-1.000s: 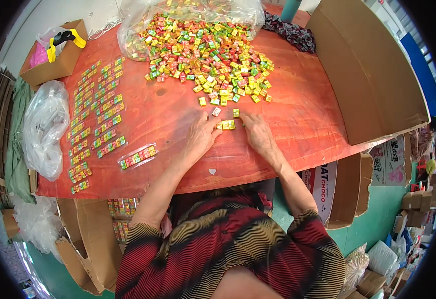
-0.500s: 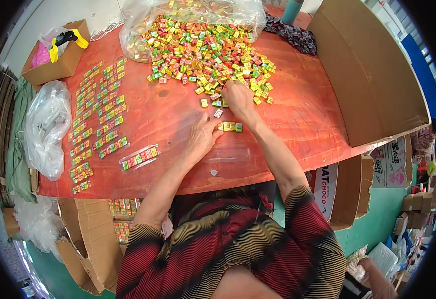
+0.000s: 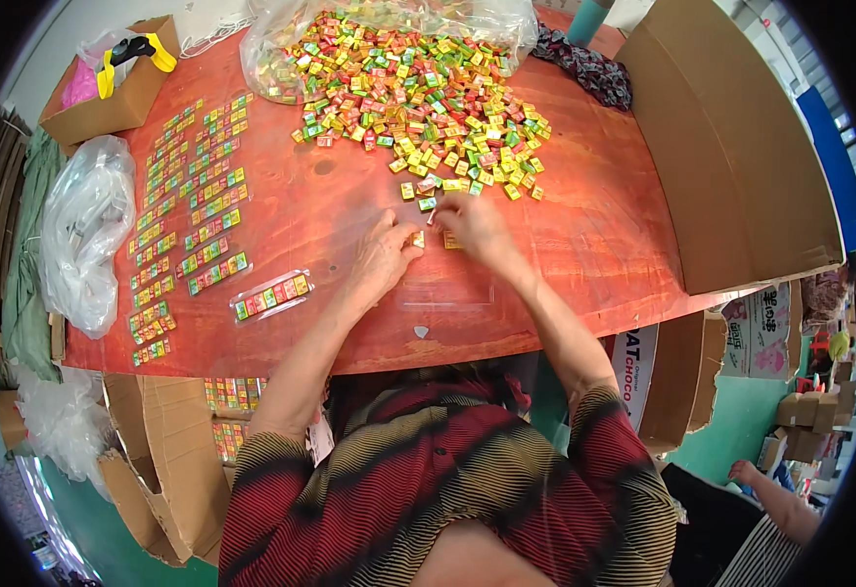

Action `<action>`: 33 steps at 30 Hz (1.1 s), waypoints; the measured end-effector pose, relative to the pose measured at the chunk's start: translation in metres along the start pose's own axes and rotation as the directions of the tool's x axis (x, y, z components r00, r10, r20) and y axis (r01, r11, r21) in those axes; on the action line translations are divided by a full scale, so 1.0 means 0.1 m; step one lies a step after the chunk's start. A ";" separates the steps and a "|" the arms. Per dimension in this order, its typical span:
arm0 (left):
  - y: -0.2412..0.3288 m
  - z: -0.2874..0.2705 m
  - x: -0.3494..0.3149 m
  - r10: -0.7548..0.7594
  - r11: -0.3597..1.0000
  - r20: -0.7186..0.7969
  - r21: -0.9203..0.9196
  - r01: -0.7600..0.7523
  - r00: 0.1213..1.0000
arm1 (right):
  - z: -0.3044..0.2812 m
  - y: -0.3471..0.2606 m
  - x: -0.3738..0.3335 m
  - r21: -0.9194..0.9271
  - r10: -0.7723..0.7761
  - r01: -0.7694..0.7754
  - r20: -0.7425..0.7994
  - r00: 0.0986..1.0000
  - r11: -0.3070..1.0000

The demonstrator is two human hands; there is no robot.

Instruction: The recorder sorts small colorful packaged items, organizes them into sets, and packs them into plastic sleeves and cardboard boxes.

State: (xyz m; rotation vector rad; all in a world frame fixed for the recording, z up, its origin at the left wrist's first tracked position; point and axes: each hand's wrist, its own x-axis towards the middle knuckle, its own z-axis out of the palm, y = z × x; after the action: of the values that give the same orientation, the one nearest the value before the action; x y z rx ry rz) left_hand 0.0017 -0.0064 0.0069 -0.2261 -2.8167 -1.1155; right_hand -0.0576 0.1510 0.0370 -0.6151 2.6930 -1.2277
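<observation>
My left hand (image 3: 383, 258) rests on the red table, thumb and forefinger around a small wrapped block (image 3: 418, 238) at the left end of a short row. Just right of it, my right hand (image 3: 480, 233), partly smeared by motion, pinches a pale-faced small wrapped block (image 3: 433, 217) above the row. Beneath its fingers one yellow block (image 3: 450, 240) of the row shows; others are hidden. Beyond both hands spreads a large heap of red, yellow, green and orange blocks (image 3: 418, 93), spilling from a clear plastic bag (image 3: 263, 73).
At left lie several finished-looking rows of blocks (image 3: 214, 220) and one row in a clear tray (image 3: 272, 296). A flat clear tray (image 3: 447, 293) lies near me. Cardboard (image 3: 731, 147) stands at right; a small carton (image 3: 115, 108) sits at far left. A person's arm (image 3: 780, 499) shows lower right.
My right hand has drawn back from the heap's edge toward the row, near my left hand. It now pinches a block. My left hand has shifted slightly left.
</observation>
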 end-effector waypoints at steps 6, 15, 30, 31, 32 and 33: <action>0.00 -0.03 -0.04 0.008 1.000 0.031 0.024 -0.009 0.999 | 0.15 0.09 -0.31 -0.308 -0.169 0.104 -0.192 0.967 0.946; 0.08 0.09 0.01 0.053 0.994 0.005 0.096 -0.053 0.999 | -0.01 0.16 -0.50 -0.266 -0.082 0.078 -0.006 0.997 0.961; -0.05 -0.23 -0.06 -0.013 1.000 0.150 -0.013 0.015 0.989 | -0.33 0.35 -0.54 -0.014 0.002 0.000 0.124 0.992 1.000; -0.06 -0.25 -0.07 -0.058 0.998 0.173 -0.002 0.060 0.983 | -0.31 0.34 -0.55 -0.014 0.001 0.001 0.128 0.992 1.000; -0.06 -0.24 -0.06 -0.060 0.998 0.174 -0.004 0.062 0.983 | -0.30 0.35 -0.56 -0.081 -0.013 0.021 0.104 0.995 0.996; -0.07 -0.23 -0.05 -0.044 0.999 0.170 -0.002 0.045 0.984 | -0.28 0.36 -0.57 -0.149 -0.029 0.041 0.081 0.996 0.988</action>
State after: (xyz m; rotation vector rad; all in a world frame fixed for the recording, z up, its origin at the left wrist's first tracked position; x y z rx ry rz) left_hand 0.0067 -0.0276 0.0184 -0.2718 -2.9819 -1.1659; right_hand -0.0244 0.2150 0.0259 -0.7170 2.7374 -0.9909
